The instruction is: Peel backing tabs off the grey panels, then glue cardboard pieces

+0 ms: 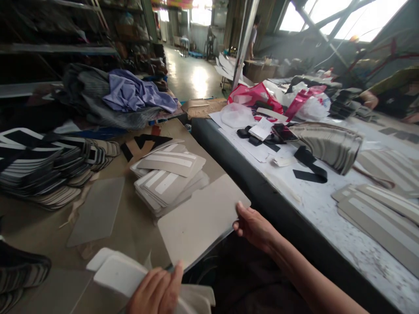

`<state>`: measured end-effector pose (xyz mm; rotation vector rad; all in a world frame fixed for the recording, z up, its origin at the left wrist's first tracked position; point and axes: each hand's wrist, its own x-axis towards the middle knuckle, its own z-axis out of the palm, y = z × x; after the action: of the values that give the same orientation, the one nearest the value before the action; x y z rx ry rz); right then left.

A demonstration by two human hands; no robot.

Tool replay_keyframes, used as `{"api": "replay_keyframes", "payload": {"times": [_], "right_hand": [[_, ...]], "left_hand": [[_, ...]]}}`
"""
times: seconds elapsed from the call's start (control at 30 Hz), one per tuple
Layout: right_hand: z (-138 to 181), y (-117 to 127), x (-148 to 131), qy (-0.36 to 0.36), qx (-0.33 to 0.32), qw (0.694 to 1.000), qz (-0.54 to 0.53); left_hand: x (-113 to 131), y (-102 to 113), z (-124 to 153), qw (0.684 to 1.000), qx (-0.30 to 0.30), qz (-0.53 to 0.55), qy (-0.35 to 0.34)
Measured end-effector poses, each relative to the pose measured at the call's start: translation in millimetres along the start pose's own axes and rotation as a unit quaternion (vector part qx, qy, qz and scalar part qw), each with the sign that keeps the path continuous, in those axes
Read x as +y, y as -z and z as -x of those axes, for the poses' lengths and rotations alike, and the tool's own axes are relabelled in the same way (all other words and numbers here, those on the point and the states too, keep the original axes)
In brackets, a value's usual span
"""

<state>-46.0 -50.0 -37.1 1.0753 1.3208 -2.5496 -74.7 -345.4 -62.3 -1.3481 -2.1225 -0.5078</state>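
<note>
My right hand (pixel 253 224) pinches the right edge of a flat beige panel (pixel 199 222) with rounded corners, thumb on top. In my left hand (pixel 155 288) is a bunch of white strips (pixel 119 274) with rounded ends, fingers wrapped over them. The left thumb tip reaches the panel's near edge; whether it presses on it I cannot tell. Just beyond the panel lies a stack of similar beige panels (pixel 163 189), some bearing white strips. The lower part of my left hand is cut off by the frame.
Piles of black-and-beige pieces (pixel 29 170) stand at left beside a grey sheet (pixel 98 209). The white-topped table (pixel 314 218) on the right carries a curved row of panels (pixel 330 144), black straps (pixel 309 168) and pink bags (pixel 255 96). A co-worker's hand (pixel 369 100) shows at far right.
</note>
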Motion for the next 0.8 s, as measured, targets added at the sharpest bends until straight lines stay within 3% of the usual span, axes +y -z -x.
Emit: {"api": "replay_keyframes", "payload": {"times": [0.07,0.13,0.27,0.4,0.53,0.67,0.8], "right_hand": [[-17.2,14.4,7.7,-0.002,0.054,0.998,-0.010],[-34.6,30.0,23.6,-0.025,0.087,0.996,-0.004],[-54.4,56.5,53.2,-0.065,0.100,0.993,0.013],[-56.4,73.2,58.7,-0.075,0.091,0.992,0.036],[-56.9,79.4,55.4,-0.085,0.079,0.990,0.076],[-53.9,74.9,54.5,-0.102,0.061,0.984,0.130],[-34.0,59.2,49.7,-0.089,0.021,0.978,0.186]], "left_hand": [[2.1,-31.2,-2.7,0.996,-0.073,0.040,0.033],[7.4,-62.3,-0.8,0.956,-0.197,0.144,0.165],[21.3,-95.8,6.2,0.890,-0.268,0.212,0.301],[29.4,-88.0,-4.0,0.792,-0.270,0.290,0.464],[35.3,-70.5,-28.9,0.630,-0.233,0.423,0.609],[48.2,-60.1,-51.0,0.469,-0.198,0.567,0.648],[60.4,-53.9,-64.8,0.380,-0.181,0.627,0.656]]}}
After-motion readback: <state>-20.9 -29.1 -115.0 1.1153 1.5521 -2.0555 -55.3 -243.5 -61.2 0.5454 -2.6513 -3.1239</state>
